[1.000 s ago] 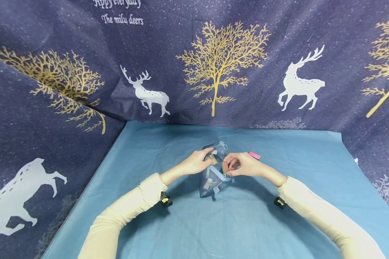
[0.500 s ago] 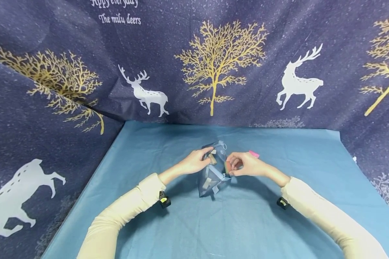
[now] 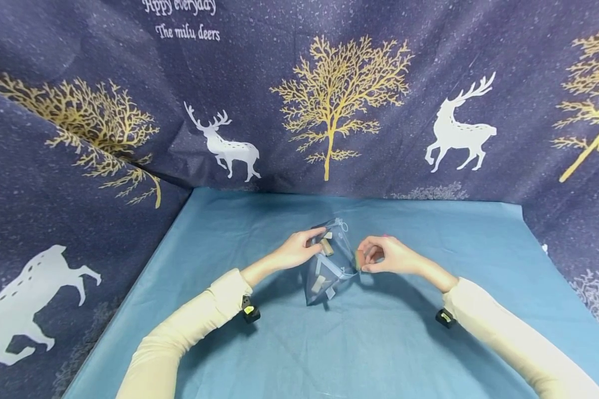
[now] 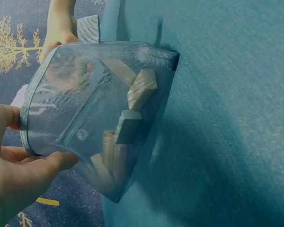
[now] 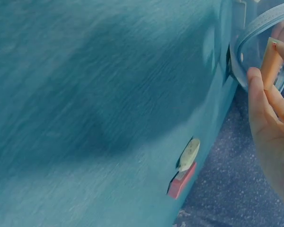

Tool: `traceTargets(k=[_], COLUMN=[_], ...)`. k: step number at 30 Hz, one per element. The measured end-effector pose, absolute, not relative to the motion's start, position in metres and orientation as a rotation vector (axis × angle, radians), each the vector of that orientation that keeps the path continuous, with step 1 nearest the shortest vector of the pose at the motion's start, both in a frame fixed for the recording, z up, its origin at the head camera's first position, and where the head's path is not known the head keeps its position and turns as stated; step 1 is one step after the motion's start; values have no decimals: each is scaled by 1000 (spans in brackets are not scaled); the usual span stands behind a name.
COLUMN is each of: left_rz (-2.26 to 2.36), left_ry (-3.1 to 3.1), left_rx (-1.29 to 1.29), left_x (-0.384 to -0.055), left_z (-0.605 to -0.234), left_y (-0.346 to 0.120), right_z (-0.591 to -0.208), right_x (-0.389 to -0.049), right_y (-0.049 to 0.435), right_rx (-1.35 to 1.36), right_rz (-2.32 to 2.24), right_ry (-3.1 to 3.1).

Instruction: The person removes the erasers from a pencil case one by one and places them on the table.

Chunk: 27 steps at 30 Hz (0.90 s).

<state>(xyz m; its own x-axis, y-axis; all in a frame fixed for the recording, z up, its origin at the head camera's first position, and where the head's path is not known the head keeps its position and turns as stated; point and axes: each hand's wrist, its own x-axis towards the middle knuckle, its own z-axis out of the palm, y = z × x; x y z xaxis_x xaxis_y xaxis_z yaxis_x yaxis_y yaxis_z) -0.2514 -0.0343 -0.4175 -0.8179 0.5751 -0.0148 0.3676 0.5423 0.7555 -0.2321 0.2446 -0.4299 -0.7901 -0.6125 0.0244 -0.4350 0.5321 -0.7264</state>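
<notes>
Pinching the rim of the blue mesh bag (image 4: 92,125), your left hand (image 3: 292,251) has thumb and fingers clamped on its edge. Your right hand (image 3: 394,256) grips an orange-tan block (image 5: 271,66) between thumb and fingertips at the bag's open mouth. Several pale blocks (image 4: 143,90) show inside through the mesh. A pink piece (image 5: 182,183) and a pale oblong piece (image 5: 189,153) lie close together on the blue cloth (image 5: 85,198).

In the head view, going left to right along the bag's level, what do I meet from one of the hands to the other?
Left hand → blue mesh bag → pinched block → right hand.
</notes>
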Motion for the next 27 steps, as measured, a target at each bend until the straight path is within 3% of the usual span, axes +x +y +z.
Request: traceTargets(k=[6, 15, 27], left_rz=[1203, 1231, 1248], left_ry=[2518, 2500, 2510], left_rx=[756, 763, 789], left_x=[-251, -252, -252], left_z=[-420, -425, -428], left_y=[-36, -37, -39], right_z=[-414, -440, -446], right_x=[-220, -230, -230], right_y=[245, 262, 268], right_rx=[-851, -864, -885], right_rz=[-1094, -1056, -1032], right_ry=[2528, 2568, 2448])
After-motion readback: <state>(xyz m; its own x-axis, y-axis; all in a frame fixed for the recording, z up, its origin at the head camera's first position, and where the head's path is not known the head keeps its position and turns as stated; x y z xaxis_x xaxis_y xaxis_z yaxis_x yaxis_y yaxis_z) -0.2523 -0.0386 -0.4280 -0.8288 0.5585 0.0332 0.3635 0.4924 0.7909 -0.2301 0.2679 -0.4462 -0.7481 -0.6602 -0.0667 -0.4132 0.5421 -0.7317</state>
